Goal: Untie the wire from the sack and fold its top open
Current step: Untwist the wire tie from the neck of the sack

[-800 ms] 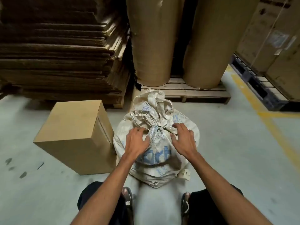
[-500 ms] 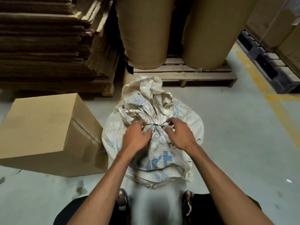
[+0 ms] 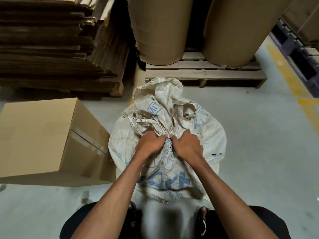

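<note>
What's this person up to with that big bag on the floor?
They are working at the tied neck of a white woven sack that stands on the concrete floor. The left hand and right hand are both pinched in at the gathered neck, where the wire tie sits. The top is still bunched shut, not folded open. A cardboard box stands beside the sack.
</note>
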A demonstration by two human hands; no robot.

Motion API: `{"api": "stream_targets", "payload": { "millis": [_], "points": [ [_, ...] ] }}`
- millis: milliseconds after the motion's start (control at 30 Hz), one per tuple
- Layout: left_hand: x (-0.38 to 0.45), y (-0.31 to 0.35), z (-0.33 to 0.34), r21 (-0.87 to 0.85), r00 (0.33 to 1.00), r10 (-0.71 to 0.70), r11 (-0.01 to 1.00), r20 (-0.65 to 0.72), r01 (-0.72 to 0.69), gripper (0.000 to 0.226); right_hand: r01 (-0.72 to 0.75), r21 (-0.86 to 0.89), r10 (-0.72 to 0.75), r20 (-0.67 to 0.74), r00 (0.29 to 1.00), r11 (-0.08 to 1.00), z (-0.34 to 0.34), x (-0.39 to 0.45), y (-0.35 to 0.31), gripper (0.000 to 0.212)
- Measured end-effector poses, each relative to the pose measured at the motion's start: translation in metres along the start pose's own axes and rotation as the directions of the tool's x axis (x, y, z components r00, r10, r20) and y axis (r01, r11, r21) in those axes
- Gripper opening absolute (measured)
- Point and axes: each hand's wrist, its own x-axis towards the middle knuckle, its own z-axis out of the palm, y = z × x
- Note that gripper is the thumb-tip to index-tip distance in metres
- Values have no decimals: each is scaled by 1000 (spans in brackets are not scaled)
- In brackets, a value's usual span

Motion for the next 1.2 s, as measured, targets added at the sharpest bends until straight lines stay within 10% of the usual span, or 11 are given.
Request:
{"api": "stream_targets", "payload": {
  "millis": [300, 700, 1200],
  "points": [
    [-2, 1, 4, -317, 998, 59, 947, -13, -60, 36, -92, 278, 73, 78, 994, 956, -13, 6, 0, 42],
    [-41, 18, -11, -746, 973, 188, 627, -132, -223, 21, 118, 796, -63, -100, 993, 594, -29, -29, 1, 23],
    [-64, 27, -14, -822, 923, 317, 450, -218, -349, 46, 388, 708, -100, -413, 905, 590, -46, -48, 8, 31]
  ]
}}
